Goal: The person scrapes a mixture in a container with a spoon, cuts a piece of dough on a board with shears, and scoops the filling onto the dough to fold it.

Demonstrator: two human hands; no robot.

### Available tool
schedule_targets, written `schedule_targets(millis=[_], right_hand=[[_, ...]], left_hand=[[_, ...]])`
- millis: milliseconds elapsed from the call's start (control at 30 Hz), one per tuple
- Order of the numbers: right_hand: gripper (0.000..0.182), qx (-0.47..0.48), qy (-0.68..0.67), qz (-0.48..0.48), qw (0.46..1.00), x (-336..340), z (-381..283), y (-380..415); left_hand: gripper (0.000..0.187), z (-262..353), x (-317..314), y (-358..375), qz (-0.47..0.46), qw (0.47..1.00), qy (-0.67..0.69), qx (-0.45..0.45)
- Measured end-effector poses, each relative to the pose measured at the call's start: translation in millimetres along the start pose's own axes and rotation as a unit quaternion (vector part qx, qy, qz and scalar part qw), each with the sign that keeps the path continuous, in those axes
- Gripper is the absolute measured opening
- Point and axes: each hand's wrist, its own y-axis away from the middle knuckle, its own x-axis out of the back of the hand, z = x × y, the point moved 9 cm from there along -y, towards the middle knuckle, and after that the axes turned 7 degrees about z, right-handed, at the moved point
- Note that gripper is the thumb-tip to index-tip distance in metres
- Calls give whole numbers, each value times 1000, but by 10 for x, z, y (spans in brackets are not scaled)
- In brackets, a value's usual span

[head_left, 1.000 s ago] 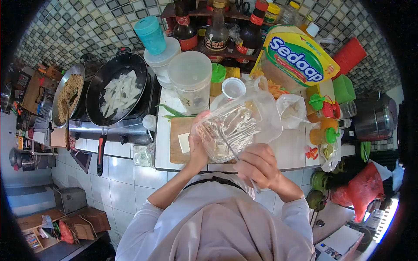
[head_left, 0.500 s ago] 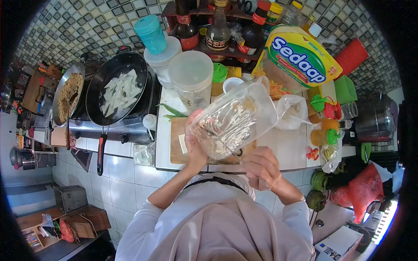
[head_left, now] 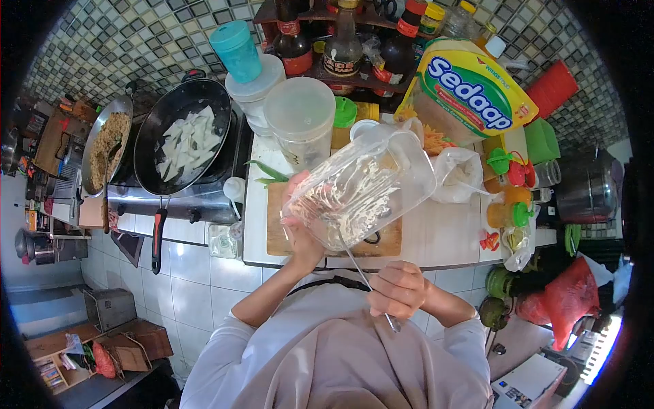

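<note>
A clear plastic container, tilted over the counter, has pale, creamy residue smeared along its inside. My left hand grips its lower left end, with the fingers partly seen through the plastic. My right hand is closed around the handle of a thin metal utensil, whose far end reaches into the container. Beneath the container lies a wooden cutting board, partly hidden, with a black ring-shaped handle showing near its right part. Green chilies or pods lie at the board's upper left.
On the stove at left, a black pan holds white pieces beside a pan of brown crumbly food. Lidded tubs, sauce bottles, a yellow Sedaap pack and a plastic bag stand behind and right.
My right hand has moved down and slightly left, and more of the utensil's shaft now shows. The container is turned slightly, with its left end a little farther left.
</note>
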Motion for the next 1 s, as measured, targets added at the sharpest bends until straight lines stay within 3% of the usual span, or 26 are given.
schedule_targets(millis=[100, 467, 600, 767, 800, 867, 1000], right_hand=[[18, -9, -4, -9, 1000, 20, 14, 24], [26, -33, 9, 39, 999, 157, 337, -182], [26, -26, -12, 22, 999, 94, 295, -178], [26, -26, -45, 5, 999, 192, 385, -207], [26, -25, -45, 5, 999, 199, 390, -203], [26, -50, -83, -6, 995, 180, 440, -195], [26, -49, -135, -43, 989, 113, 421, -171]], left_hand=[[87, -7, -6, -40, -28, 999, 29, -14], [70, -12, -157, 2, -154, 983, -93, -41], [65, -99, -100, -8, -119, 990, -68, -14], [52, 5, -238, 23, -217, 958, -170, -77], [52, 18, -235, 25, -217, 958, -169, -77], [46, -86, -219, 16, -219, 968, -118, 14], [43, -70, -182, -35, -235, 958, -167, 1]])
